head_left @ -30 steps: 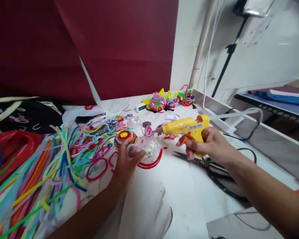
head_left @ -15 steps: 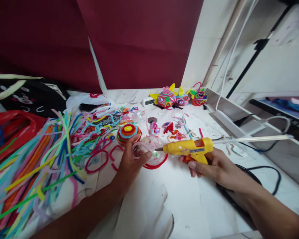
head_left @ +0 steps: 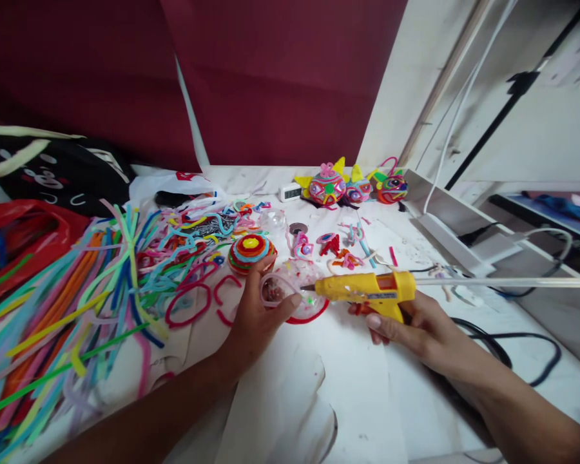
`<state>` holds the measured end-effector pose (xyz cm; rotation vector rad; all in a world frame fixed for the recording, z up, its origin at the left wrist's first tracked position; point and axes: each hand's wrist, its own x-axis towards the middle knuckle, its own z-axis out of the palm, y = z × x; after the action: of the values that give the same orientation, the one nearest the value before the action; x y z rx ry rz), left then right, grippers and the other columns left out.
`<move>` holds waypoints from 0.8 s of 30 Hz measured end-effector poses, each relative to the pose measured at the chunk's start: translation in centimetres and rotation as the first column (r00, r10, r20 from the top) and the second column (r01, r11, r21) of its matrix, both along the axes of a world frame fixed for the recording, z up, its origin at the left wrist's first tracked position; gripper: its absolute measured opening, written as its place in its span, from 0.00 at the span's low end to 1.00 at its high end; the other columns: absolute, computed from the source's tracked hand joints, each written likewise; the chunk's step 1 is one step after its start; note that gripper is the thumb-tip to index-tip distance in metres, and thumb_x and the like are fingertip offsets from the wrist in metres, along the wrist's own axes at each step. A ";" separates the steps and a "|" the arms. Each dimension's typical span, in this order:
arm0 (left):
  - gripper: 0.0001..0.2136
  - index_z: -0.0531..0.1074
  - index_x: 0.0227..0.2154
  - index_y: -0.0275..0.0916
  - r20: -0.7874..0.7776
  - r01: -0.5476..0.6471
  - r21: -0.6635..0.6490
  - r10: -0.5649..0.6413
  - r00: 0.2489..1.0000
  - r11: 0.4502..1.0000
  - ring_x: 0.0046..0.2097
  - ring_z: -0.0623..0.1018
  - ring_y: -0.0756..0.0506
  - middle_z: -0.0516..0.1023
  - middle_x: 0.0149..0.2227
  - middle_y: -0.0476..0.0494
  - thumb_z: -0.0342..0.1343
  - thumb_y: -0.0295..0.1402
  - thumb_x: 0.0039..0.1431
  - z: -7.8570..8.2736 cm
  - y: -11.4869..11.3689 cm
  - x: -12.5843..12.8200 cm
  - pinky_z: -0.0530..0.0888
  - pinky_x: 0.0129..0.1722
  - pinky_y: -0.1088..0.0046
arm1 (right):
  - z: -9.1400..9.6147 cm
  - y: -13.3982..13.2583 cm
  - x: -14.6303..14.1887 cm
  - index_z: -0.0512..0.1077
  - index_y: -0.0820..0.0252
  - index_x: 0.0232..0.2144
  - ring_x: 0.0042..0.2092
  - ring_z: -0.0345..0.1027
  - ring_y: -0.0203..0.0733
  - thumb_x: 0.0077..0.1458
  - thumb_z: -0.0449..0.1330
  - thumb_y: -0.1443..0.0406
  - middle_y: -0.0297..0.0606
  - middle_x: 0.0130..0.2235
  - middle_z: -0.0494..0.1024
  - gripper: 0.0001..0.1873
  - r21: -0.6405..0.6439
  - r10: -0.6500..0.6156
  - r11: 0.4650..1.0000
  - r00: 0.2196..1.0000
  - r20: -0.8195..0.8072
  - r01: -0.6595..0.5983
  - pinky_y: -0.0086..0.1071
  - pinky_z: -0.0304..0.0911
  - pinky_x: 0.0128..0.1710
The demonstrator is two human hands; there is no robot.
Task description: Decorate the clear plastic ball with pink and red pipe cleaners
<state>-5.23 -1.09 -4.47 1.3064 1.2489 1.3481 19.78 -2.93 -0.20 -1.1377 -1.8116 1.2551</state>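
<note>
My left hand (head_left: 254, 316) is closed round a clear plastic ball (head_left: 294, 293) with coloured bits inside, held just above the white table (head_left: 357, 399). My right hand (head_left: 415, 325) grips a yellow hot glue gun (head_left: 367, 290) by its handle. The gun's nozzle points left and touches the ball's right side. A long glue stick (head_left: 502, 282) juts from the gun's back to the right. A red pipe-cleaner ring (head_left: 314, 314) lies under the ball.
A heap of coloured pipe cleaners (head_left: 77, 290) covers the left of the table. A ball wrapped in coloured rings (head_left: 250, 251) sits behind my left hand. Three decorated fish-like balls (head_left: 350, 187) stand at the back. Black cables (head_left: 507, 341) and a power strip (head_left: 457, 245) lie right.
My right hand has brought the glue gun down and left until its nozzle meets the clear ball. My left hand has kept hold of the ball. The camera has shifted left.
</note>
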 end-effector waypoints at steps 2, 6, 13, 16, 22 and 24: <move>0.32 0.60 0.54 0.42 -0.008 -0.002 -0.005 0.002 1.000 1.000 0.53 0.71 0.40 0.67 0.55 0.39 0.64 0.39 0.46 0.1 -0.1 0.1 0.68 0.51 0.63 | -0.1 0.0 0.1 0.71 0.58 0.39 0.29 0.68 0.33 0.60 0.59 0.59 0.35 0.32 0.76 0.09 0.017 0.005 1.000 1.000 0.014 -0.005 0.23 0.66 0.26; 0.31 0.60 0.53 0.42 -0.069 -0.027 0.006 0.027 0.997 1.000 0.51 0.72 0.40 0.67 0.53 0.40 0.64 0.37 0.46 0.5 -0.4 0.3 0.69 0.50 0.63 | -0.1 -0.1 0.0 0.72 0.59 0.40 0.28 0.68 0.34 0.60 0.59 0.58 0.35 0.32 0.76 0.11 0.038 0.003 0.999 0.999 0.035 -0.004 0.25 0.66 0.26; 0.31 0.60 0.54 0.42 -0.112 -0.018 0.038 0.023 0.993 0.999 0.49 0.73 0.40 0.69 0.51 0.40 0.63 0.37 0.47 0.4 -0.5 0.3 0.70 0.49 0.63 | -0.4 -0.4 0.2 0.71 0.59 0.42 0.30 0.68 0.36 0.60 0.58 0.55 0.37 0.34 0.76 0.15 0.065 -0.023 0.998 0.994 0.111 0.016 0.27 0.65 0.27; 0.31 0.60 0.54 0.42 -0.134 -0.027 0.039 0.032 0.990 0.999 0.50 0.72 0.40 0.69 0.51 0.40 0.64 0.37 0.47 0.1 -0.4 0.2 0.70 0.49 0.63 | -0.6 -0.6 0.4 0.72 0.59 0.40 0.28 0.65 0.36 0.60 0.57 0.54 0.35 0.29 0.73 0.15 0.099 -0.048 0.995 0.982 0.185 0.030 0.27 0.62 0.25; 0.30 0.60 0.54 0.42 -0.141 -0.022 0.036 0.027 0.990 0.999 0.53 0.71 0.39 0.68 0.53 0.39 0.63 0.37 0.48 0.0 -0.4 0.3 0.70 0.50 0.63 | -0.3 -0.8 0.4 0.72 0.59 0.38 0.28 0.64 0.37 0.61 0.55 0.52 0.34 0.27 0.71 0.17 0.163 -0.082 0.986 0.958 0.277 0.037 0.28 0.60 0.24; 0.30 0.60 0.54 0.42 -0.145 -0.019 0.030 0.023 0.989 0.999 0.53 0.71 0.39 0.68 0.53 0.39 0.63 0.37 0.48 0.0 -0.4 0.4 0.70 0.50 0.62 | -0.1 -0.9 0.3 0.72 0.59 0.38 0.29 0.65 0.38 0.61 0.55 0.52 0.35 0.27 0.71 0.17 0.169 -0.087 0.985 0.950 0.300 0.037 0.29 0.60 0.25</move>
<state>-4.86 -1.54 -4.42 1.4365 1.3501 1.3085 20.11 -3.78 -0.34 -1.3434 -2.0431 0.9138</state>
